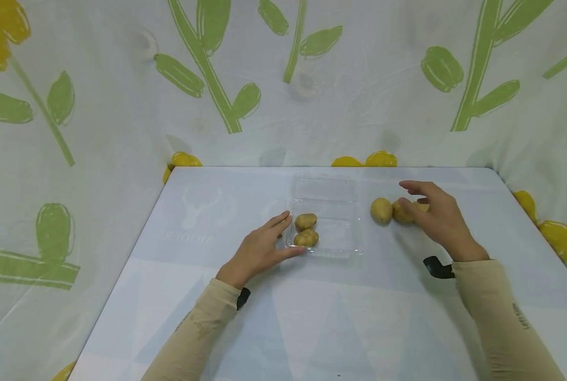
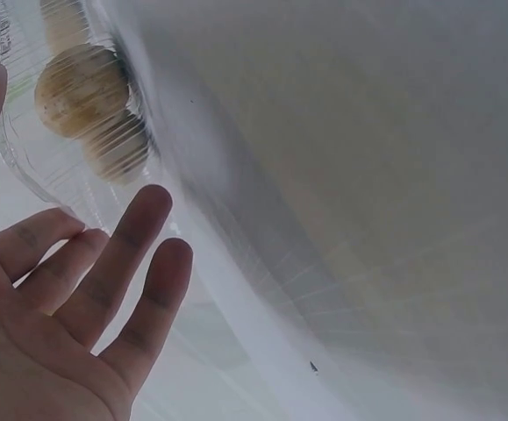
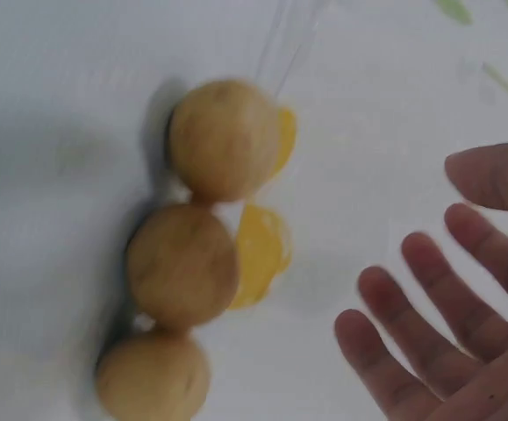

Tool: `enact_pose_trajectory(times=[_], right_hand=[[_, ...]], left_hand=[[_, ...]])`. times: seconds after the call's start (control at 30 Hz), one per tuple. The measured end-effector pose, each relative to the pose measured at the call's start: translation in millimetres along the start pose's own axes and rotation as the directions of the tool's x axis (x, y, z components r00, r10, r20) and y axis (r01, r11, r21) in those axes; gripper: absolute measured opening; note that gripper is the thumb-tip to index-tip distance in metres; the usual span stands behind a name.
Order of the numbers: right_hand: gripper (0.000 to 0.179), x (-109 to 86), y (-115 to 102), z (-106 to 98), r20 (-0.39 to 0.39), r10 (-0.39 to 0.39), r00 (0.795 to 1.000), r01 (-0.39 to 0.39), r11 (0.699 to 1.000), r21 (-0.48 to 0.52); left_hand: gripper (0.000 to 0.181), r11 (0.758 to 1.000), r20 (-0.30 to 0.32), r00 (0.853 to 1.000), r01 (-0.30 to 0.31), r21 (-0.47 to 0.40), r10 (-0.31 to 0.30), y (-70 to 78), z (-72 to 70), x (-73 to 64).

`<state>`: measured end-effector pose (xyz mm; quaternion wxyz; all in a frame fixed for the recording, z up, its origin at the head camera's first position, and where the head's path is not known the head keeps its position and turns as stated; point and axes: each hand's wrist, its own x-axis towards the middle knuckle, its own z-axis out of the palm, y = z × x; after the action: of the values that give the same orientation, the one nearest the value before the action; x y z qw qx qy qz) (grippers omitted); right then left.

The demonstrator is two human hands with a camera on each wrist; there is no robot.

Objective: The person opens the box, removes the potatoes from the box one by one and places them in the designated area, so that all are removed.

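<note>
Two potatoes [image 1: 306,230] sit at the left end of a clear plastic clamshell box [image 1: 335,235], whose lid [image 1: 325,189] is folded back on the table. At the box's left side is my left hand [image 1: 259,248], its fingers spread along the wall and the thumb at the front edge. To the right, three potatoes [image 3: 182,263] stand in a row on the table. My right hand [image 1: 438,217] is over the right part of that row, partly covering it in the head view. Its fingers [image 3: 394,303] are apart and hold nothing.
The white table [image 1: 288,328] carries pale triangle patterns and a faint deer print at its left. Patterned sheets [image 1: 312,106] with green leaves and yellow flowers hang behind it and at its sides. Dark straps [image 1: 438,267] show at both wrists.
</note>
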<state>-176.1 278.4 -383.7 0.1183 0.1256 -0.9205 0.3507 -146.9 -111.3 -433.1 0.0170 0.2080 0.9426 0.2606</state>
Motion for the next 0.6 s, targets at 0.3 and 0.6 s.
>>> enact_pose_trajectory(times=[0.3,0.6], right_hand=[[0.047,7.5,-37,27,0.09,-0.161,0.983,0.159,0.987,0.024],[0.052,12.9,-64,68,0.251,-0.338,0.907,0.309,0.939,0.148]], left_hand=[[0.09,1.0,-0.012,1.0,-0.013,0.013,0.013,0.0,-1.2,0.5],[0.089,1.0,-0.01,1.0,0.0,0.002,0.0,0.3,0.7,0.3]])
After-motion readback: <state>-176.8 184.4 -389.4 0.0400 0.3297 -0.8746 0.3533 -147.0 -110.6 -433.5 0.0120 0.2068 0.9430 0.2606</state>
